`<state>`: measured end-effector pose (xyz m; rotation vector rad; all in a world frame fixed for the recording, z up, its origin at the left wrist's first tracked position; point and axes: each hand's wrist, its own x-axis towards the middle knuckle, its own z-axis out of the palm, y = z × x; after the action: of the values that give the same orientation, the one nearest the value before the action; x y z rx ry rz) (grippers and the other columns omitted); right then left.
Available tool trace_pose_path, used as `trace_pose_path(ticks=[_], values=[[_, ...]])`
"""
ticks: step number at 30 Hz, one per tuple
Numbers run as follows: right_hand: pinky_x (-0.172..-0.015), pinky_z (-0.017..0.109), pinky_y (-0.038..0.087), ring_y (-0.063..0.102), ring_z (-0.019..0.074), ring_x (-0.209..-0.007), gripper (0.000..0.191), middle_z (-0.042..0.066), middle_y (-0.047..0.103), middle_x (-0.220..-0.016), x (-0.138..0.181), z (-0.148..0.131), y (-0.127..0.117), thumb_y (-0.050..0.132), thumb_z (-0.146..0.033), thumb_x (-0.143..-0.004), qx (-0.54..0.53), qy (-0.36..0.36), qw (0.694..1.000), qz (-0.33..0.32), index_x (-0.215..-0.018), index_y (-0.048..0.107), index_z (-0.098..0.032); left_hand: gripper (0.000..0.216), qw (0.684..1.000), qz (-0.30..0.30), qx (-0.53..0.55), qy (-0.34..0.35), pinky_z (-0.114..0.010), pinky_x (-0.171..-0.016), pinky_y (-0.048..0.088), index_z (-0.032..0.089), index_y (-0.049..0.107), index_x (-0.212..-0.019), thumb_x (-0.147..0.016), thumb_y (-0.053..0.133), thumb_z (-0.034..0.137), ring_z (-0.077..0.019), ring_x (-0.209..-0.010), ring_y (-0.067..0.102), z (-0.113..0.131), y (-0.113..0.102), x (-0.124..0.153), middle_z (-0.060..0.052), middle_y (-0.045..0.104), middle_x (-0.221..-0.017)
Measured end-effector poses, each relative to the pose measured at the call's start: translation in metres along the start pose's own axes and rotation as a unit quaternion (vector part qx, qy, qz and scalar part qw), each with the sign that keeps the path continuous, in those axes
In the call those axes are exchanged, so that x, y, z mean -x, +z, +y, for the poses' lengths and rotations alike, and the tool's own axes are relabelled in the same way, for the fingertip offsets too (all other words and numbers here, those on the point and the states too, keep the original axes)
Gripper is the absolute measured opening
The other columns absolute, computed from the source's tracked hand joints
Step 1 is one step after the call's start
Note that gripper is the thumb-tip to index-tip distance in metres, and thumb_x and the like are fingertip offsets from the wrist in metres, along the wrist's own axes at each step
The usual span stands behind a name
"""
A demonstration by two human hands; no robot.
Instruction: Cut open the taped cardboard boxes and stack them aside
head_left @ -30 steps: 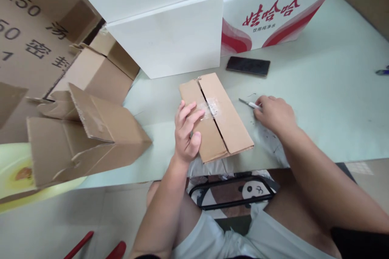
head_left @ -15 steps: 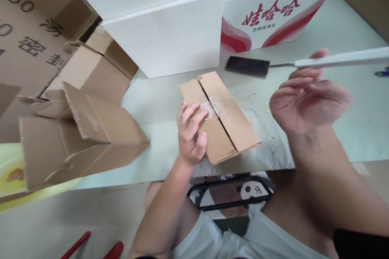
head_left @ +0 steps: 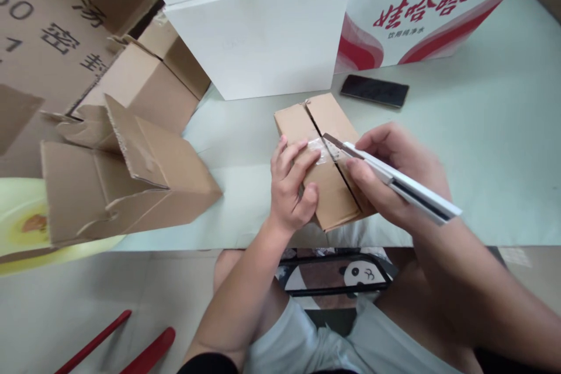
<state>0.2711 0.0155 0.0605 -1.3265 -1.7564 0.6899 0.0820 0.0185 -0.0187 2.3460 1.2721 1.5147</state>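
Note:
A small flat cardboard box [head_left: 326, 187] lies on the pale table [head_left: 482, 140] in front of me, its two flaps joined by clear tape [head_left: 322, 149]. My left hand [head_left: 291, 187] presses down on the box's left flap, fingers bent over it. My right hand [head_left: 390, 178] grips a white utility knife [head_left: 394, 178], whose blade tip rests on the tape at the seam between the flaps.
A black phone [head_left: 374, 90] lies behind the box. White boxes [head_left: 263, 35] and a red-printed white carton [head_left: 429, 11] stand at the back. Opened brown cartons [head_left: 127, 175] crowd the left side. A panda-print stool [head_left: 337, 274] and red handles [head_left: 118, 345] show below the table's edge.
My right hand picked the knife up from the table, swung it up to the right, then brought its blade down onto the taped seam. My left hand stayed on the box.

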Motion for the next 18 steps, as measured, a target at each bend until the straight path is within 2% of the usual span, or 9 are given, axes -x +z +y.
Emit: trace_pose_path(ticks=[4,13,18], values=[[-0.053,0.029,0.044,0.057,0.0146,-0.055,0.017,0.000,0.066,-0.072,0.0008,0.0013,0.0029,0.066,-0.040,-0.089,0.059,-0.019,0.998,0.007,-0.092,0.057,-0.025,0.047,1.000,0.002,-0.021,-0.002,-0.057,-0.126,0.033,0.024,0.061,-0.132,-0.105,0.032,0.048,-0.0286,-0.133,0.059,0.0005,0.0005,-0.0006,-0.012,0.063,-0.137],[-0.054,0.032,0.045,0.063,0.0187,-0.060,0.022,0.002,0.071,-0.077,-0.0005,0.0016,0.0038,0.066,-0.047,-0.090,0.061,0.002,0.998,-0.018,-0.092,0.059,-0.027,0.047,1.000,-0.005,-0.026,-0.006,-0.057,-0.126,0.034,0.024,0.061,-0.131,-0.104,0.031,0.048,-0.0284,-0.132,0.060,0.0014,0.0002,-0.0013,-0.012,0.065,-0.133],[-0.050,0.029,0.038,0.053,0.0145,-0.049,0.012,-0.002,0.062,-0.062,-0.0027,-0.0011,0.0025,0.064,-0.033,-0.082,0.059,0.005,0.998,-0.028,-0.079,0.055,-0.025,0.045,1.000,0.009,0.003,-0.005,-0.057,-0.127,0.031,0.023,0.062,-0.131,-0.104,0.035,0.047,-0.0287,-0.132,0.060,0.0004,0.0016,0.0000,-0.012,0.064,-0.135]])
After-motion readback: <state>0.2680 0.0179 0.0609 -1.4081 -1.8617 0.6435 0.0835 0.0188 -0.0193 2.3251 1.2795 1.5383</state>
